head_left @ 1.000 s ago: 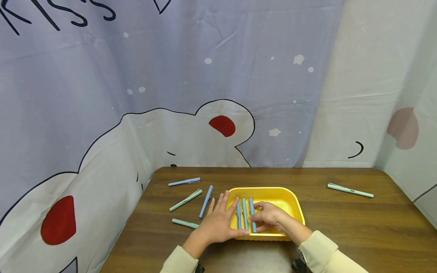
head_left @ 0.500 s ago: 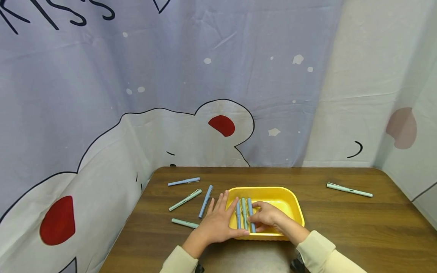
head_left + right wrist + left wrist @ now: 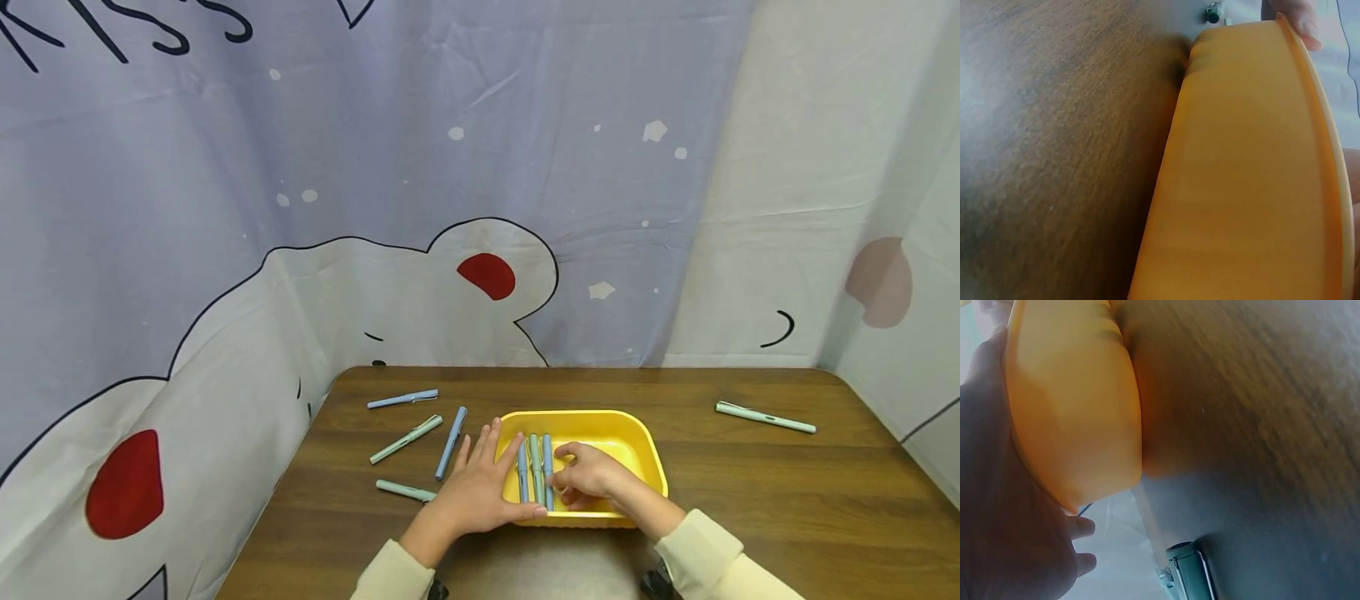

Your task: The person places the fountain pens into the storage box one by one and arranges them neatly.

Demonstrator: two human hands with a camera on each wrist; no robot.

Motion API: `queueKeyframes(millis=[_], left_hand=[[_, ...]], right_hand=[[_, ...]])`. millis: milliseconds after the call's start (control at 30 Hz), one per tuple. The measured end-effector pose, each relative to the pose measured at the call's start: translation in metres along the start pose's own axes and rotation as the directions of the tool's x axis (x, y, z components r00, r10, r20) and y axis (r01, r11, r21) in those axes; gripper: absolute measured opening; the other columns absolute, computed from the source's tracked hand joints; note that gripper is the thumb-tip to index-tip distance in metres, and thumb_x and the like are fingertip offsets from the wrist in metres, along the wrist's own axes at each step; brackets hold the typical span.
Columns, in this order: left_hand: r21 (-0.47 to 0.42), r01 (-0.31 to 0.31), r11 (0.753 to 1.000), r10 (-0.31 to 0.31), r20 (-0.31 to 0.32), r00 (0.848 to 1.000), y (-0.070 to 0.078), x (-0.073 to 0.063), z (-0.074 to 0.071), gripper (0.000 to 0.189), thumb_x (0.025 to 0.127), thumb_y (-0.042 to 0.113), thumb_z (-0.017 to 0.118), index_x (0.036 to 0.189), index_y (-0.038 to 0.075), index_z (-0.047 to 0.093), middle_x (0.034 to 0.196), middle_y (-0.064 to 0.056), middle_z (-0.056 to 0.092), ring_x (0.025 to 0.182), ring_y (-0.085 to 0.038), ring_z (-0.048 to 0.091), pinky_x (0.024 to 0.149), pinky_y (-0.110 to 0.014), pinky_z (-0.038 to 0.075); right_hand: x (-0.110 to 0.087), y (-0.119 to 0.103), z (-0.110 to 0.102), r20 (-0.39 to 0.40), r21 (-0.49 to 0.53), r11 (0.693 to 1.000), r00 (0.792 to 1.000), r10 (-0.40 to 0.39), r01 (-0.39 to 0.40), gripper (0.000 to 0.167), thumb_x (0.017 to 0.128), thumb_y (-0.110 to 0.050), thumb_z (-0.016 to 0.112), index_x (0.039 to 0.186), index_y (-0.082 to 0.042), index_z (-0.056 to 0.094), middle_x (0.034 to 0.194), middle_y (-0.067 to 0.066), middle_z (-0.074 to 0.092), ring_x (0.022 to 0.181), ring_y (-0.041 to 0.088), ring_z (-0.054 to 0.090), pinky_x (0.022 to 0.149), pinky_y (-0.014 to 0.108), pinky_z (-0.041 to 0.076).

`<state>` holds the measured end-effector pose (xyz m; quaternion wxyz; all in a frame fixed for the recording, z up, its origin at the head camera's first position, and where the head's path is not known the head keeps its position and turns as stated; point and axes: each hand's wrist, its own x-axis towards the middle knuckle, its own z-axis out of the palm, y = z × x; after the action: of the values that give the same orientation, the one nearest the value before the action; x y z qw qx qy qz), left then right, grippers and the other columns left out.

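A yellow tray [image 3: 651, 450] stands on the table. Inside, at its left end, three pens lie side by side: a blue pen [image 3: 522, 473], a green pen [image 3: 536, 467] and another blue pen [image 3: 548, 471]. My left hand [image 3: 480, 492] spreads its fingers over the tray's left rim, the thumb along the front edge. My right hand [image 3: 596, 479] is inside the tray, its fingertips at the right side of the rightmost blue pen, not wrapped round it. Both wrist views mostly show the tray's outer wall [image 3: 1072, 400]; the pens inside are hidden there.
Left of the tray lie a blue pen [image 3: 402, 399], a green pen [image 3: 406, 440], a second blue pen [image 3: 451, 443] and a green pen [image 3: 403, 490] partly behind my left hand. Another green pen [image 3: 765, 417] lies at the far right. A printed curtain hangs behind the table [image 3: 750, 500].
The rightmost blue pen in the tray has shifted left and now lies straighter, close to the green one. My right fingertips have loosened from it. The left hand stays in place.
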<state>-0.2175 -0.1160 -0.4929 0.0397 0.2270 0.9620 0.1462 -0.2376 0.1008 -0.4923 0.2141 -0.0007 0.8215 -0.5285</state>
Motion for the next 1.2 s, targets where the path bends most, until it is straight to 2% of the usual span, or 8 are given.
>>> queueKeyframes(millis=[267, 533, 700, 900, 1200], left_hand=[[-0.009, 0.009, 1.0, -0.009, 0.007, 1.0, 0.001, 0.001, -0.002, 0.108, 0.082, 0.081, 0.058, 0.163, 0.02, 0.022, 0.17, -0.018, 0.003, 0.156, -0.038, 0.008, 0.123, -0.06, 0.006], [-0.002, 0.016, 1.0, -0.016, 0.009, 1.0, -0.001, 0.001, 0.0, 0.11, 0.081, 0.083, 0.057, 0.164, 0.022, 0.02, 0.17, -0.017, 0.002, 0.156, -0.037, 0.008, 0.123, -0.06, 0.007], [0.002, 0.014, 1.0, -0.014, 0.004, 1.0, -0.002, 0.001, 0.0, 0.11, 0.08, 0.084, 0.057, 0.163, 0.021, 0.022, 0.17, -0.018, 0.003, 0.156, -0.038, 0.009, 0.122, -0.061, 0.008], [-0.009, 0.014, 1.0, -0.014, 0.009, 1.0, -0.002, 0.002, 0.001, 0.109, 0.081, 0.083, 0.057, 0.163, 0.022, 0.022, 0.17, -0.017, 0.002, 0.156, -0.037, 0.008, 0.122, -0.061, 0.007], [-0.012, 0.003, 1.0, -0.003, 0.015, 1.0, -0.002, 0.001, 0.002, 0.108, 0.082, 0.082, 0.057, 0.163, 0.021, 0.022, 0.17, -0.017, 0.002, 0.156, -0.037, 0.008, 0.122, -0.062, 0.006]], right_hand=[[-0.013, -0.006, -0.017, -0.014, -0.053, 0.997, 0.998, -0.061, 0.06, 0.056, 0.088, -0.006, 0.074, 0.137, 0.007, 0.053, 0.092, 0.011, 0.064, 0.07, 0.024, 0.065, 0.063, 0.039, 0.06], [-0.029, -0.012, -0.046, 0.01, -0.084, 0.979, 0.983, -0.186, 0.186, 0.052, 0.09, -0.006, 0.071, 0.136, 0.01, 0.052, 0.102, 0.013, 0.063, 0.085, 0.025, 0.066, 0.075, 0.044, 0.059], [-0.038, -0.015, -0.062, -0.009, -0.164, 0.964, 0.976, -0.216, 0.211, 0.051, 0.091, -0.012, 0.074, 0.136, 0.005, 0.056, 0.112, 0.015, 0.064, 0.09, 0.027, 0.067, 0.077, 0.04, 0.057], [-0.046, -0.017, -0.081, -0.007, -0.229, 0.941, 0.967, -0.256, 0.248, 0.051, 0.093, -0.016, 0.073, 0.137, 0.004, 0.056, 0.123, 0.022, 0.063, 0.098, 0.025, 0.066, 0.079, 0.039, 0.056], [-0.057, -0.014, -0.113, -0.056, -0.29, 0.919, 0.954, -0.295, 0.267, 0.056, 0.095, -0.023, 0.071, 0.14, 0.005, 0.053, 0.133, 0.028, 0.059, 0.112, 0.04, 0.063, 0.084, 0.043, 0.057]])
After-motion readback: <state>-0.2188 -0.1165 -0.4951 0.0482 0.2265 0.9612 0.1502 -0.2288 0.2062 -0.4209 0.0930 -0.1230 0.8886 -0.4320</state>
